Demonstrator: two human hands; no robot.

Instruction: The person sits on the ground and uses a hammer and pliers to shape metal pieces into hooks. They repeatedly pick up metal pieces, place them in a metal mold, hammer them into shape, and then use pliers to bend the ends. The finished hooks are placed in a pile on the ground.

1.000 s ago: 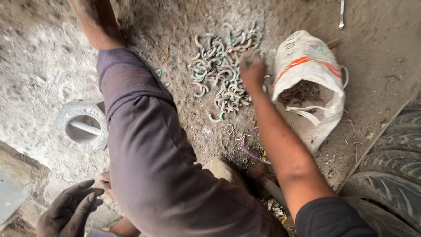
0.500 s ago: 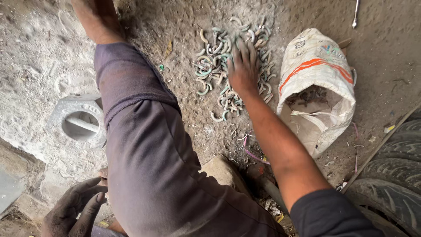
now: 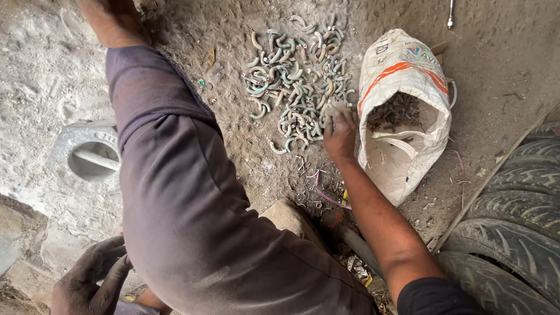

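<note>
1. Dusty grey ground (image 3: 513, 52) fills the whole view; on it lie a pile of small curved metal pieces (image 3: 294, 87), a white woven sack (image 3: 402, 70) just right of the pile, and worn tyres (image 3: 513, 233) at the right edge.
2. What changed: a second ago the right hand (image 3: 340, 133) was lower on the right border of the pile, then it lay flat over the middle of the pieces, and now it is drawn back to the lower right corner of the pile, close to the mouth of the sack.
3. My reading is that the hand has gathered some pieces and is bringing them toward the sack, which already holds a dark heap of similar pieces.
4. The right fingers (image 3: 337, 114) are now curled inward and close together, not spread as before; they seem to close on a few pieces, but the back of the hand hides what is inside.
5. The left hand (image 3: 87, 280), very dirty, rests at the bottom left with its fingers wrapped loosely around a dark round thing, perhaps a handle; I cannot tell exactly what it is.
6. Between the hands the bent leg in purple-grey trousers (image 3: 192, 204) covers much of the ground, and a round metal ring part (image 3: 87, 154) lies at the left.
</note>
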